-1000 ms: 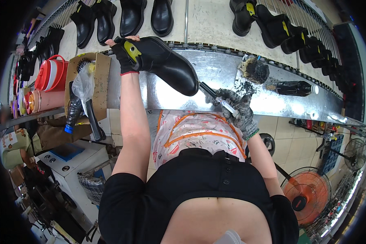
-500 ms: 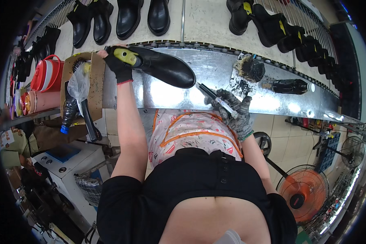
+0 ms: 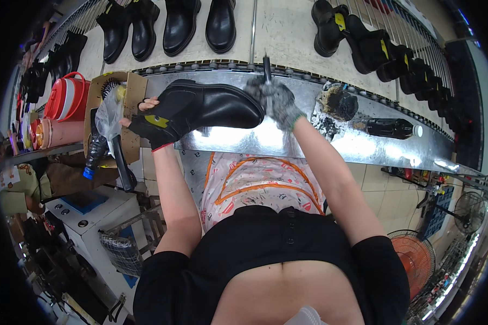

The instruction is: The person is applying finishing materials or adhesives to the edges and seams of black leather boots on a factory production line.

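A black leather ankle boot point(image 3: 217, 105) is held on its side above the metal bench top, its toe pointing right and its sole edge facing away from me. My left hand point(image 3: 149, 122), in a black fingerless glove, is closed around the boot's shaft beside a yellow-green patch. Just past the toe is my right hand point(image 3: 279, 103) in a mottled grey knit glove, fingers closed on a slim dark pen-like tool point(image 3: 267, 67) whose thin tip points away from me. The glove hides the tool's lower part, and whether the fingers touch the toe is unclear.
A conveyor with several black boots point(image 3: 220, 27) runs behind the metal bench point(image 3: 228, 142). On the bench's right are a blackened lump point(image 3: 339, 102) and a dark bottle point(image 3: 391, 129). To the left stand a cardboard box point(image 3: 133, 89) with brushes and a red jug point(image 3: 65, 97).
My right hand has moved up and left to the boot's toe, and its tool now points away from me. My left hand has come nearer and rolled the boot, so its sole edge faces away.
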`<move>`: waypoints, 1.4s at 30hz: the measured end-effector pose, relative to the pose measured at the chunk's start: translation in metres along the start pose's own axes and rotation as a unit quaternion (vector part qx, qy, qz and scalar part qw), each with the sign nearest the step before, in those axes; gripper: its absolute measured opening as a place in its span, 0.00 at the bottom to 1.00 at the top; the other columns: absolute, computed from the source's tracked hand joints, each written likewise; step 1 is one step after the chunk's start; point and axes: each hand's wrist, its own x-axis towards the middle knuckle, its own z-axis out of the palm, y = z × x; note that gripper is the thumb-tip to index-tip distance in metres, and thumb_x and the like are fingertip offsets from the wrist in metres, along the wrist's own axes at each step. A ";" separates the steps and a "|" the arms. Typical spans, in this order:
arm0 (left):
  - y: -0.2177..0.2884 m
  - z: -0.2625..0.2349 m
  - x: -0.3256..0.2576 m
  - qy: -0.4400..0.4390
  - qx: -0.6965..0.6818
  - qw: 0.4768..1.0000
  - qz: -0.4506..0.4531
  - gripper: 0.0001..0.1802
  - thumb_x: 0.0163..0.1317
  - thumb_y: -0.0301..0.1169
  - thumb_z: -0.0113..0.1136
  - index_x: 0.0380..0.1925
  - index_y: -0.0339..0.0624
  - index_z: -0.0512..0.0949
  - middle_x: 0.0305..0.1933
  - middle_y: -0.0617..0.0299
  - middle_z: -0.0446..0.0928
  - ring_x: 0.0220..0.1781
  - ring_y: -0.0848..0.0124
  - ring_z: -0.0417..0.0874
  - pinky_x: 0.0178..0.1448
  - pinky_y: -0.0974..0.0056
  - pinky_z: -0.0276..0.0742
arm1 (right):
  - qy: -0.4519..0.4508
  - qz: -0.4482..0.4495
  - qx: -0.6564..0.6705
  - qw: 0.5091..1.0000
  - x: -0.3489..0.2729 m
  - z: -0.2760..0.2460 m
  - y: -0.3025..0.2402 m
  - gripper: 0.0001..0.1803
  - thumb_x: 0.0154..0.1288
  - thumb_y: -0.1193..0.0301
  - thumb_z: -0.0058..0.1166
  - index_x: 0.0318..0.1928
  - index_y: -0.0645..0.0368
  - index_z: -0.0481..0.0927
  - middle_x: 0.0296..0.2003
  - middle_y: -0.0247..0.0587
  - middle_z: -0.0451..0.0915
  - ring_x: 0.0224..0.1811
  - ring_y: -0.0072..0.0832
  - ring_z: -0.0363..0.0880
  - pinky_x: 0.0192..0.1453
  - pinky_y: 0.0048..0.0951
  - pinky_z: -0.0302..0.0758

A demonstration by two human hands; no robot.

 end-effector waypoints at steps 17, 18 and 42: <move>-0.017 -0.017 0.073 -0.083 -0.010 0.989 -0.122 0.51 0.55 0.74 0.22 0.22 0.32 0.75 0.24 0.49 0.77 0.30 0.55 0.77 0.51 0.56 0.72 | 0.335 -0.299 -0.263 0.854 -0.193 0.028 -0.018 0.31 0.67 0.69 0.49 0.68 0.48 0.54 0.38 0.33 0.76 0.23 0.16 0.71 0.23 0.17 0.73; -0.022 0.004 0.069 -0.030 0.087 0.992 -0.083 0.50 0.56 0.73 0.25 0.26 0.33 0.75 0.26 0.50 0.78 0.32 0.56 0.78 0.50 0.57 0.73 | 0.329 -0.295 -0.163 0.882 -0.206 0.011 -0.004 0.31 0.67 0.68 0.49 0.68 0.47 0.54 0.38 0.34 0.76 0.23 0.17 0.71 0.24 0.17 0.74; 0.021 0.046 0.032 -0.330 0.525 0.784 0.032 0.40 0.48 0.54 0.67 0.53 0.39 0.65 0.51 0.61 0.68 0.55 0.68 0.69 0.59 0.65 0.62 | 0.051 -0.235 -0.712 0.660 -0.187 0.019 0.006 0.25 0.58 0.77 0.49 0.59 0.60 0.69 0.55 0.50 0.72 0.58 0.42 0.70 0.64 0.36 0.66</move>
